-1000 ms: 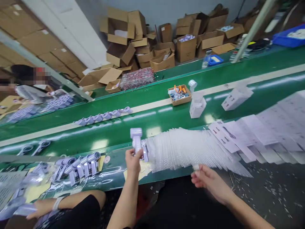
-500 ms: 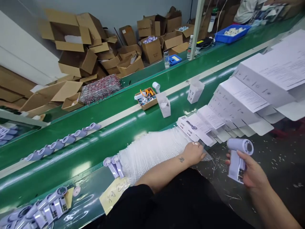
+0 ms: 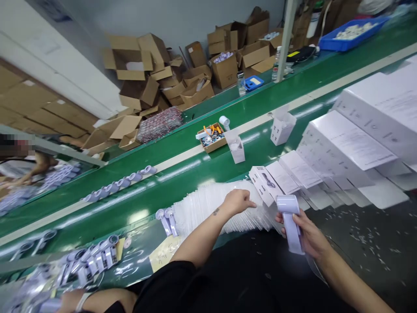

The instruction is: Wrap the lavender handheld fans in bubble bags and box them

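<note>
My right hand [image 3: 308,232] grips a lavender handheld fan [image 3: 291,226] by its handle, with the round head up. A clear film edge shows below this hand; I cannot tell whether it wraps the fan. Over a fanned row of translucent plastic bags [image 3: 208,202] is my left hand [image 3: 239,202], fingers curled together, and whatever they pinch, if anything, is hidden. Just right of it stands a white printed box [image 3: 265,184], first in a long row of white boxes [image 3: 352,143]. Two lavender fans [image 3: 171,221] lie at the left end of the bags.
A yellow paper [image 3: 161,256] lies near my left arm. On the green belt are a small parts carton [image 3: 213,145], two open white boxes and a line of fan heads [image 3: 119,184]. At lower left, a co-worker's hand [image 3: 71,300] is beside several fans. Another person works far left.
My view has swung left. My right hand brought the fan in toward the bags and turned its head. My left hand moved back from the bags' right end to above them.
</note>
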Available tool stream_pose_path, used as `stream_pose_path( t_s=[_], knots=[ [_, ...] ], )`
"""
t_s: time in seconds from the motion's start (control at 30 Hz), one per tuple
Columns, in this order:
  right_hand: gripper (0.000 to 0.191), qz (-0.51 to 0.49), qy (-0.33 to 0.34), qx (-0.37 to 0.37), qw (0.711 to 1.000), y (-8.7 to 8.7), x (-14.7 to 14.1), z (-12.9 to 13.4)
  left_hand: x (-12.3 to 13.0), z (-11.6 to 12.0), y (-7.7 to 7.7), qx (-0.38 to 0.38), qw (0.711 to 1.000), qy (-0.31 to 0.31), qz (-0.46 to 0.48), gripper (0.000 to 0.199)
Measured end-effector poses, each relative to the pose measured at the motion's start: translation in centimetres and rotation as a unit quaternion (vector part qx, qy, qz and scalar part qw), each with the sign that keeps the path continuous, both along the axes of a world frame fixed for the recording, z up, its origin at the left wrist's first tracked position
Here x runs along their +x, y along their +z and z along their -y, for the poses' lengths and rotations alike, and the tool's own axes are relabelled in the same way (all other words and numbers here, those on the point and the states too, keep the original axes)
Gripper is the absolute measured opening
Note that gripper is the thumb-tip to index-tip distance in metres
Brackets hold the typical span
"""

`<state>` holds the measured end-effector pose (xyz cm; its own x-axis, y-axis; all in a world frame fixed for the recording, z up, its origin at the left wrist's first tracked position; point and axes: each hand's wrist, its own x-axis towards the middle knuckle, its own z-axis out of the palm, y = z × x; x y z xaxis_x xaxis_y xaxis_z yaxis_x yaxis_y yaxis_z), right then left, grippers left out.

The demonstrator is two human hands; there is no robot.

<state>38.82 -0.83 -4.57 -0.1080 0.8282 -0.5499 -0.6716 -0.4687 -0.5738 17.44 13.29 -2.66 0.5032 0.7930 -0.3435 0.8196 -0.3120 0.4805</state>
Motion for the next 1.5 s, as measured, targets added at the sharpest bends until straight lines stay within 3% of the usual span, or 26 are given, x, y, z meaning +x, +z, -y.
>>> stream_pose_path(
  t_s=[0.07,0.13,0.2,0.27,0.33,0.4,0.5,0.57,0.63,0.7,0.77,0.83,0.9,1.0,1.07,1.13,1.23,1.43,1.5],
  knots=[
    [0.047,-0.008,0.033,0.015,0.999,0.6,-0.6,-1.5,-2.3,0.0,1.9,0.001,0.989,0.107,0.100,0.030],
    [0.047,-0.032,0.103,0.047,0.993,1.5,-1.1,-2.6,-3.8,1.0,3.5,0.101,0.961,0.202,0.158,0.026],
    [0.051,-0.062,0.192,0.081,0.976,2.7,-1.9,-3.6,-4.1,2.5,4.1,0.222,0.926,0.247,0.177,0.019],
    [0.062,-0.082,0.261,0.102,0.956,3.8,-3.2,-4.6,-3.6,4.1,3.9,0.276,0.908,0.247,0.198,0.014],
    [0.071,-0.089,0.301,0.095,0.945,4.7,-4.8,-5.7,-3.0,5.3,3.1,0.244,0.906,0.253,0.234,0.009],
    [0.066,-0.093,0.310,0.069,0.944,5.2,-6.0,-6.7,-2.7,5.9,2.2,0.166,0.898,0.296,0.281,0.005],
    [0.042,-0.071,0.257,0.003,0.964,4.8,-6.3,-7.4,-3.5,5.9,1.4,0.062,0.843,0.406,0.348,0.006],
    [0.034,-0.056,0.209,-0.038,0.976,4.3,-5.5,-7.1,-4.2,5.8,1.5,0.057,0.799,0.468,0.372,0.009],
    [0.032,-0.076,0.198,-0.051,0.976,3.8,-4.7,-6.5,-4.5,5.9,1.7,0.108,0.780,0.500,0.362,0.011],
    [0.038,-0.119,0.233,-0.031,0.965,3.6,-4.4,-5.9,-4.1,6.4,1.9,0.179,0.789,0.488,0.328,0.013],
    [0.045,-0.141,0.288,0.005,0.947,3.8,-5.0,-5.8,-3.3,7.1,1.8,0.219,0.821,0.424,0.312,0.017],
    [0.046,-0.135,0.329,0.043,0.933,4.0,-5.9,-6.4,-2.8,7.7,1.4,0.201,0.856,0.347,0.327,0.014],
    [0.040,-0.108,0.337,0.064,0.933,4.1,-6.6,-7.3,-2.8,8.1,0.8,0.149,0.873,0.310,0.346,0.011],
    [0.035,-0.034,0.322,0.058,0.944,3.7,-6.7,-8.3,-3.8,7.9,0.4,0.104,0.864,0.354,0.343,0.016],
    [0.037,0.010,0.320,0.040,0.947,3.5,-6.6,-8.4,-4.6,7.6,0.4,0.129,0.856,0.370,0.337,0.019],
    [0.041,0.028,0.312,0.025,0.949,3.4,-6.7,-8.2,-5.0,7.2,0.7,0.197,0.866,0.325,0.324,0.020],
    [0.057,0.042,0.296,0.028,0.954,3.6,-7.5,-7.7,-4.9,6.3,1.0,0.305,0.887,0.208,0.277,0.018],
    [0.079,0.155,0.277,0.047,0.947,2.1,-8.6,-7.2,-3.8,4.8,1.0,0.331,0.903,0.167,0.217,0.022],
    [0.074,0.180,0.263,0.075,0.945,1.6,-8.5,-7.2,-3.7,5.4,1.3,0.372,0.905,0.085,0.189,0.019]
  ],
)
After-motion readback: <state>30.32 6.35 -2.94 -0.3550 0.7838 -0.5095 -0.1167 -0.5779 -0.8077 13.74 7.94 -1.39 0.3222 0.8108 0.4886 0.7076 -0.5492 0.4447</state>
